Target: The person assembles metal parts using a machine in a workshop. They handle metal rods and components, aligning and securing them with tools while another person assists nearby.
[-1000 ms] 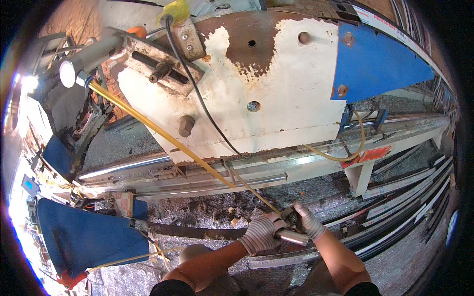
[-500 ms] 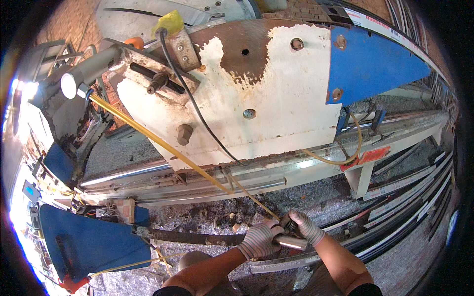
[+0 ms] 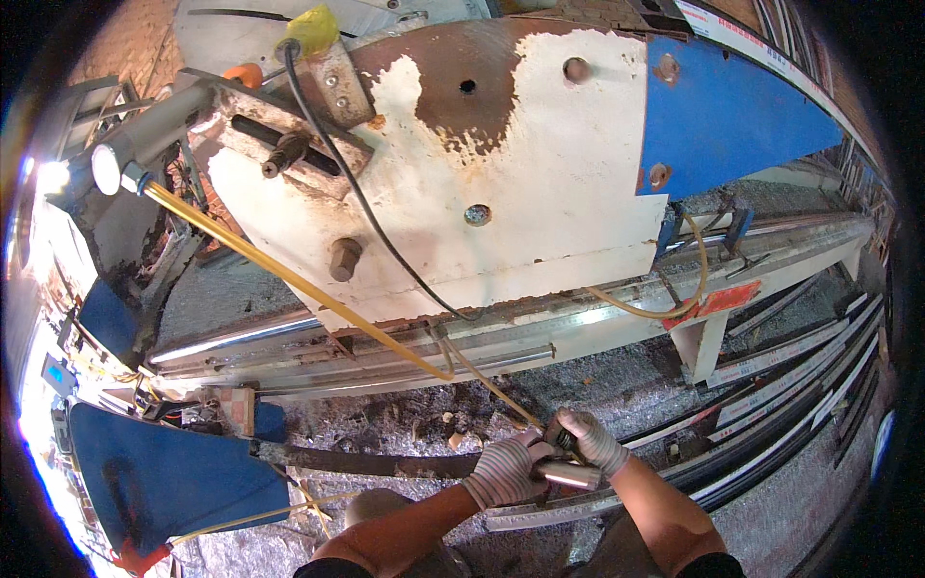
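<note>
Both my hands wear pale striped gloves and work close together low in the view. My left hand (image 3: 505, 470) is closed around a shiny metal cylinder (image 3: 570, 475), whose smooth end sticks out to the right. Just above it, my right hand (image 3: 594, 443) is closed on a dark metal piece (image 3: 559, 435); its kind is hard to make out. A thin yellowish hose (image 3: 491, 387) slants down from the machine rail to this spot, its end hidden near my fingers.
A large white machine plate (image 3: 559, 193) with worn paint and a blue panel (image 3: 732, 116) fills the far side. Below runs a rail (image 3: 501, 358). A dark bar (image 3: 376, 462) leads left to a blue plate (image 3: 173, 472). Long metal strips (image 3: 771, 395) lie at right.
The view has shifted slightly, so the machine sits a little further left and higher. Both hands keep their hold, with my right hand moved very slightly.
</note>
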Tool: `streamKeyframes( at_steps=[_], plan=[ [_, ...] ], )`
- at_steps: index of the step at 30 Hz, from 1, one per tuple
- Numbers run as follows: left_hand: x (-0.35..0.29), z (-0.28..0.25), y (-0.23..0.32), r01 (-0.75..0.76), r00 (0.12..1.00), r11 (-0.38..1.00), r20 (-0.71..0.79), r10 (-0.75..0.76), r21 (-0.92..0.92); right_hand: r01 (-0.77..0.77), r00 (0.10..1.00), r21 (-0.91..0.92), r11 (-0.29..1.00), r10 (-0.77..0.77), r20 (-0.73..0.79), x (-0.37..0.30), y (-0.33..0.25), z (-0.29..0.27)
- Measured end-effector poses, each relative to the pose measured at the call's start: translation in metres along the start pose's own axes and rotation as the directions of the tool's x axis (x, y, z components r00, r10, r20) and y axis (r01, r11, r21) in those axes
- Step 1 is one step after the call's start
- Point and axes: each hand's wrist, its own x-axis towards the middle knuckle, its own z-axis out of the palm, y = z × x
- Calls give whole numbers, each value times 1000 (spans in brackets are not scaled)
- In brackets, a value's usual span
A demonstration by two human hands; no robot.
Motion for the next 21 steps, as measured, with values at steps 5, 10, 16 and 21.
streamKeyframes(
  at_steps=[5,10,16,21],
  plan=[
    [-1,-1,6,43,998,997,41,-41,-62,-21,999,-3,1000,21,-43,-3,-6,9],
    [1,-5,10,29,998,998,60,-26,-51,-66,993,75,995,73,-96,-1,-6,12],
    [2,-5,9,4,997,993,73,5,-116,-2,989,44,999,8,-146,3,1,6],
    [3,-4,10,-20,996,996,81,27,-82,-76,981,83,994,90,-170,0,-6,8]
  ],
)
